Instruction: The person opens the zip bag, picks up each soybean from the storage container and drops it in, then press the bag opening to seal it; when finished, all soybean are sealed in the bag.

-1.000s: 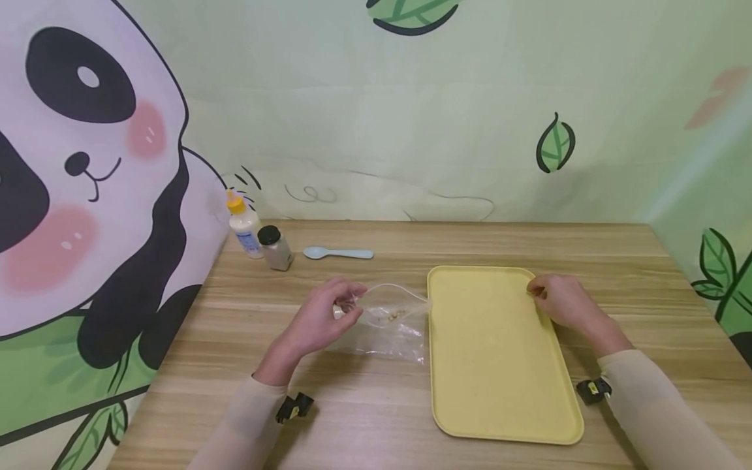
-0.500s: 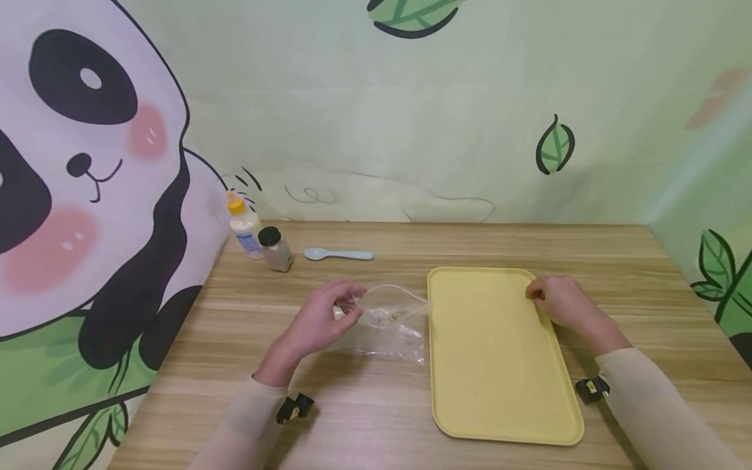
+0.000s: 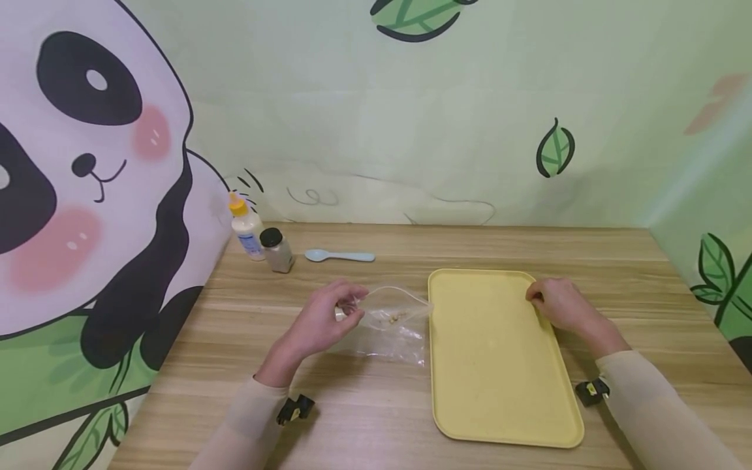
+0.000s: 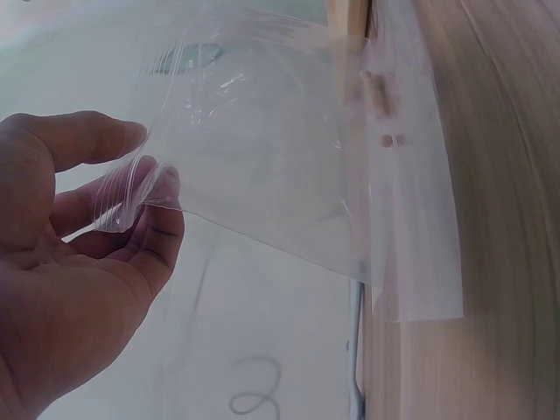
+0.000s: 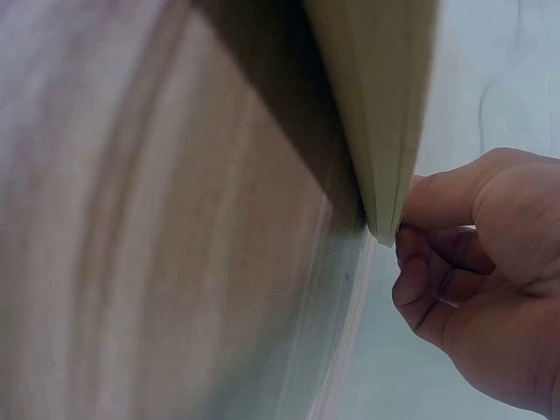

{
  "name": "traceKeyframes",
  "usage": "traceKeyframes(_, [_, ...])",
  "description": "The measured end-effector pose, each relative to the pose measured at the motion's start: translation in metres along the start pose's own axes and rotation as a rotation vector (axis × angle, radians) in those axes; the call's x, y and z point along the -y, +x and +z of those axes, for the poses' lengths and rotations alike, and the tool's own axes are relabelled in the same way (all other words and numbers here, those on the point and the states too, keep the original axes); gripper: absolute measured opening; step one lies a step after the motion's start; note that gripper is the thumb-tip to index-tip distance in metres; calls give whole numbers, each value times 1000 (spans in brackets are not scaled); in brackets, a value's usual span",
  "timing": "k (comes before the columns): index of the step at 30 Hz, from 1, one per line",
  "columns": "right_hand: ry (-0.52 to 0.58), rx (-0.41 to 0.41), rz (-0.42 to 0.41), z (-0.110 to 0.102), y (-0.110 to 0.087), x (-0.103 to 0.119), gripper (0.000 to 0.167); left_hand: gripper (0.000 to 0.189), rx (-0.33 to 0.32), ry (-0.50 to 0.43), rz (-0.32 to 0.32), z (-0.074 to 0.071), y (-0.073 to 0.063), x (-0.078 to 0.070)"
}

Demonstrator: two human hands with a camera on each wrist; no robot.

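Observation:
My left hand [image 3: 322, 318] holds a transparent zip-top plastic bag [image 3: 382, 343] by its left side near the open mouth. In the left wrist view, the fingers curl behind the crumpled zip edge, with the thumb tip at its front. A few small tan pieces [image 3: 396, 318] lie inside the bag, whose right corner reaches the rim of a yellow tray [image 3: 499, 365]. My right hand [image 3: 561, 301] is at the tray's far right corner. Its thumb and curled fingers pinch the rim [image 5: 385, 223] in the right wrist view.
Behind the bag, a light blue spoon [image 3: 339, 256] lies on the wooden table [image 3: 364, 418]. To its left stand a black-capped jar [image 3: 277, 251] and a white bottle with a yellow nozzle [image 3: 248, 230]. A painted wall [image 3: 376, 130] borders the table's far edge.
The head view has tilted slightly, so the scene sits a little lower. Both hands, the bag and the tray keep their places.

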State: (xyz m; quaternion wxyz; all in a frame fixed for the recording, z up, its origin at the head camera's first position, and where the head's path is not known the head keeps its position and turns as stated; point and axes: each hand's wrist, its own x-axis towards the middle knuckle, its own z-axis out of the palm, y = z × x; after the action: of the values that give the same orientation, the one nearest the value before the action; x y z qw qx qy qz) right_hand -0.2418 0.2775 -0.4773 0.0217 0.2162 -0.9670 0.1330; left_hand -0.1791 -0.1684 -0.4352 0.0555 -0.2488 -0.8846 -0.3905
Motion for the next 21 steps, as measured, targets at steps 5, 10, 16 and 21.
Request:
traceKeyframes(5, [11, 10, 25, -2, 0, 2, 9, 31, 2, 8, -6, 0, 0, 0])
traceKeyframes(10, [44, 21, 52, -5, -1, 5, 12, 31, 2, 8, 2, -1, 0, -1])
traceKeyframes(16, [56, 11, 46, -7, 0, 8, 13, 32, 2, 5, 4, -1, 0, -1])
traceKeyframes(21, [70, -1, 34, -13, 1, 15, 14, 32, 9, 0, -7, -2, -1, -2])
